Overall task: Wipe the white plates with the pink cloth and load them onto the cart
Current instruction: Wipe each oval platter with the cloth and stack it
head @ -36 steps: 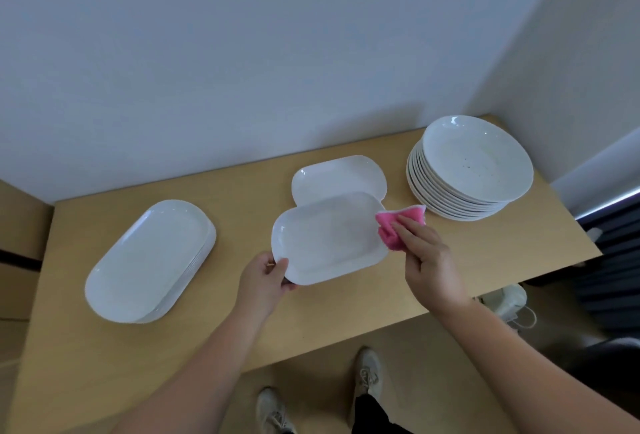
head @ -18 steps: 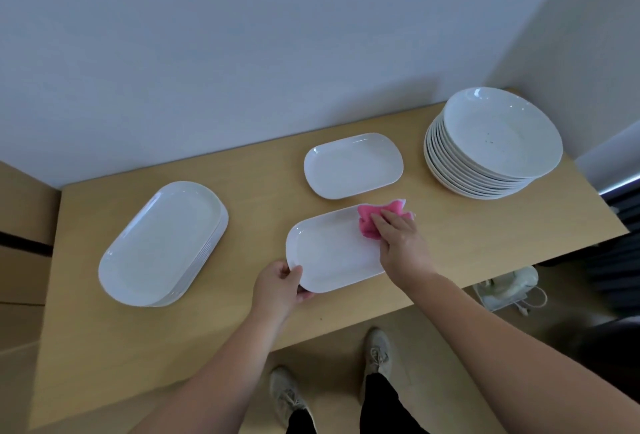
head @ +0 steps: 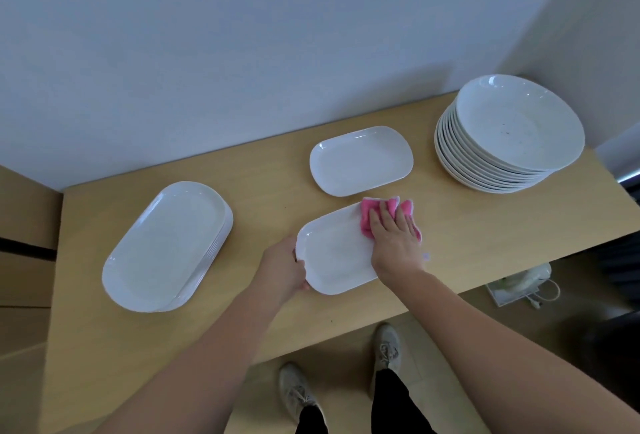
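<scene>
Wiping is being carried out in the head view, the only view given. The plate point(head: 332, 257), a small rounded oblong, is being held at its left end by the left hand point(head: 284, 267). The thumb is being laid over the rim while the other fingers are hidden beneath. Whether the plate is being lifted off the table point(head: 256, 191) or rested on it cannot be told. The cloth point(head: 366, 217) is being pressed onto the plate's far right corner by the right hand point(head: 394, 237), with the fingers being kept straight and slightly spread, flat on the bunched fabric.

Trouble is being judged likeliest from that one-ended hold. Pressure is being put on the right end while only the left rim is being gripped, so the plate could be levered out from under the thumb. It is also being worked close to the table's front edge, with bare floor below, so a slip there would probably break it.

The cloth is being let hang past the far corner, so part of a stroke may be spent on the wood and the rim left unwiped. The second plate point(head: 360, 159) is lying just beyond the cloth, near but apart, and could be knocked by too long a push. The round stack point(head: 512, 142) and the oval stack point(head: 166, 246) are well apart from the hands. The cart is not in view, so the carrying route cannot be judged.
</scene>
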`<action>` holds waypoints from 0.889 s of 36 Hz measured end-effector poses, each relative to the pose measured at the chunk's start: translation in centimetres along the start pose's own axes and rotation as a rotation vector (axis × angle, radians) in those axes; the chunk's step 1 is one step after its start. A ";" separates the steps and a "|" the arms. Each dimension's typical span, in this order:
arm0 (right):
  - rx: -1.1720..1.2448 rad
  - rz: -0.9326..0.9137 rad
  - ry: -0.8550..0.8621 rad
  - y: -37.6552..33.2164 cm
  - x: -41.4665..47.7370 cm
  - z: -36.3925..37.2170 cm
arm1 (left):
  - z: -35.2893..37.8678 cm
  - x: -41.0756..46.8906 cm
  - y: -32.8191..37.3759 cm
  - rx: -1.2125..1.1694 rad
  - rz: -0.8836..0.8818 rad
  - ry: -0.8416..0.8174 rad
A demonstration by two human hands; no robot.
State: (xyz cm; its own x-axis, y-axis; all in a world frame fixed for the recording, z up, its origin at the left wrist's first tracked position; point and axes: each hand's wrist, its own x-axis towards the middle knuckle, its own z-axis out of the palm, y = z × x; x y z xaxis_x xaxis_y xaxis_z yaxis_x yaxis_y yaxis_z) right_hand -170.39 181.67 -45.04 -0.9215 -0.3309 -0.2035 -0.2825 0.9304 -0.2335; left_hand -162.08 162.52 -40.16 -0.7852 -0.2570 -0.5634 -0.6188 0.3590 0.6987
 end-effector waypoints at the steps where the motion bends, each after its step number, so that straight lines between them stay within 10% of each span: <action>1: 0.034 0.016 -0.022 -0.6 0.2 0.2 | 0.0 0.0 -0.1 -0.008 0.000 -0.001; 20: 0.118 -0.336 -0.236 -6.0 -1.9 2.5 | -0.4 1.4 -1.3 -0.278 -0.069 -0.050; 32: 0.241 -0.565 -0.255 -3.7 -2.8 1.8 | -0.1 3.8 0.8 0.168 -0.089 0.049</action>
State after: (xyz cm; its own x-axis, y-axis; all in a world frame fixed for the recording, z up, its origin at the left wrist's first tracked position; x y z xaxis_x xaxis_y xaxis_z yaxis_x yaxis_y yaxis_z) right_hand -166.27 178.85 -45.33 -0.5490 -0.8117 -0.1993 -0.6087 0.5517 -0.5702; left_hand -165.63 161.73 -41.68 -0.7301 -0.3363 -0.5948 -0.6768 0.4761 0.5615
